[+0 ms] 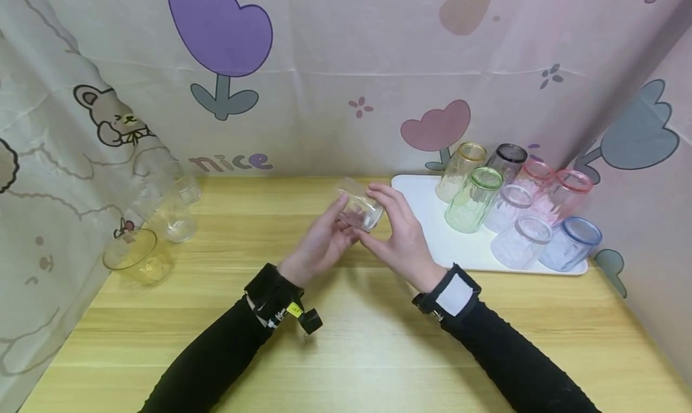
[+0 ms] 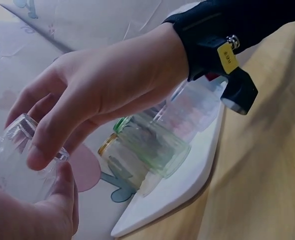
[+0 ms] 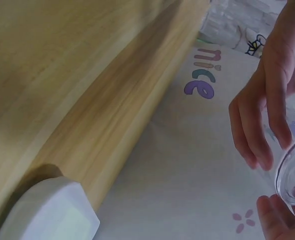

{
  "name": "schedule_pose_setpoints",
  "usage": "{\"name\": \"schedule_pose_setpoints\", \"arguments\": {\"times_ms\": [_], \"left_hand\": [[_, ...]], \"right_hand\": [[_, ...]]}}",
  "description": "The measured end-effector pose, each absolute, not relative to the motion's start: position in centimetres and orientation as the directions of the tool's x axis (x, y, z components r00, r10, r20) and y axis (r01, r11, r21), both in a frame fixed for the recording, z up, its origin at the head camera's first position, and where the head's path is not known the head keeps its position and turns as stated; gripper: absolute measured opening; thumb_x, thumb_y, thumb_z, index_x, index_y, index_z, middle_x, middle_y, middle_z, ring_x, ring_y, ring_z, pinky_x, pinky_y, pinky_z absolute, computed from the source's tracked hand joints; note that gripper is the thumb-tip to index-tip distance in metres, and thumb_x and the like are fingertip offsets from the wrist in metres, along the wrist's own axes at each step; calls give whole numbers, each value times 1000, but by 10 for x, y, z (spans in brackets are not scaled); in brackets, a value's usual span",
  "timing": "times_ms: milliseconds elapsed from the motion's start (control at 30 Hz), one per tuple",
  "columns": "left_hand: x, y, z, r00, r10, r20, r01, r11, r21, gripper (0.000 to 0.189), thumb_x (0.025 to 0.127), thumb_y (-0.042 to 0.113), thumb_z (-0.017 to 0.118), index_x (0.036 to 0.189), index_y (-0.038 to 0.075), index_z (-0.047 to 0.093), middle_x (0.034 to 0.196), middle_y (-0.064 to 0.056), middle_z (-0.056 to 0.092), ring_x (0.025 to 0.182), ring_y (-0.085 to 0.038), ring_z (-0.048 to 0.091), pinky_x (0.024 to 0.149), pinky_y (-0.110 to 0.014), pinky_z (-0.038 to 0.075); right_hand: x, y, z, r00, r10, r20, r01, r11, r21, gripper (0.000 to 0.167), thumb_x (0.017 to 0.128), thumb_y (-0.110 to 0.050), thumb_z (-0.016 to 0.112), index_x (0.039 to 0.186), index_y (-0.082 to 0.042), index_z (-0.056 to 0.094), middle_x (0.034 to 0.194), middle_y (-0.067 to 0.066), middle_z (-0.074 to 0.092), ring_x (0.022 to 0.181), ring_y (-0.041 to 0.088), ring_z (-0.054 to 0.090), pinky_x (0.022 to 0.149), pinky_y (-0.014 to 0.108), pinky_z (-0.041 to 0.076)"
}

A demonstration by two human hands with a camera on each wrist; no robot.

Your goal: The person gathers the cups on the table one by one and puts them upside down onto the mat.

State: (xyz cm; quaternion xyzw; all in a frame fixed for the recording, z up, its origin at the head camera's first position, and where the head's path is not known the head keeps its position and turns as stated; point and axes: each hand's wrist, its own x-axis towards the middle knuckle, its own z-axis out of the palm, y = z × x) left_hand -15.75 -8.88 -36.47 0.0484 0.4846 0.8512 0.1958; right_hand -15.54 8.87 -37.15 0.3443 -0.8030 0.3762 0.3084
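Over the middle of the table, a clear glass (image 1: pixel 366 214) lies tilted between both hands. My left hand (image 1: pixel 319 242) grips it from the left, thumb on the near upper side and fingers below. On the other side, my right hand (image 1: pixel 402 239) holds the glass's right end between thumb and fingertips. The left wrist view shows the glass's faceted wall (image 2: pixel 17 172) between the two hands. In the right wrist view its round end (image 3: pixel 293 172) faces the camera, while part of the glass is cut off by the frame edge.
A white tray (image 1: pixel 421 215) at the right bears several glasses, among them a green glass (image 1: pixel 467 206) and a blue-rimmed glass (image 1: pixel 567 248). At the left stand a yellow glass (image 1: pixel 143 260) and clear glasses (image 1: pixel 178 224). A printed curtain (image 1: pixel 324 53) hangs behind the table (image 1: pixel 346 353).
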Motion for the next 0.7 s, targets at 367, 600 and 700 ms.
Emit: {"name": "schedule_pose_setpoints", "arguments": {"times_ms": [367,600,700], "left_hand": [[-155,-82,-366,-919,383,-94,-274,-449,851,61,109,45,43,158,11,31,125,-4,53,103,-10,60,88,-16,55],[-158,-77,-376,-901,433,-10,-202,-401,893,83,92,59,69,145,1,42,131,-10,57,118,-20,62,112,-35,52],[-160,-75,-380,-907,421,-8,-139,-280,950,66,99,39,67,145,-3,44,141,-17,57,128,-29,59,116,-46,49]], "right_hand": [[-157,93,-372,-546,-296,784,-799,464,-381,72,76,-4,90,138,3,55,144,21,57,136,33,56,121,34,43],[-158,111,-364,-581,-235,779,-767,480,-427,69,80,-6,86,141,1,55,145,17,58,133,30,58,106,28,54],[-160,124,-358,-599,-200,776,-745,494,-448,67,80,-6,85,140,1,55,143,16,60,129,29,60,103,21,54]]}}
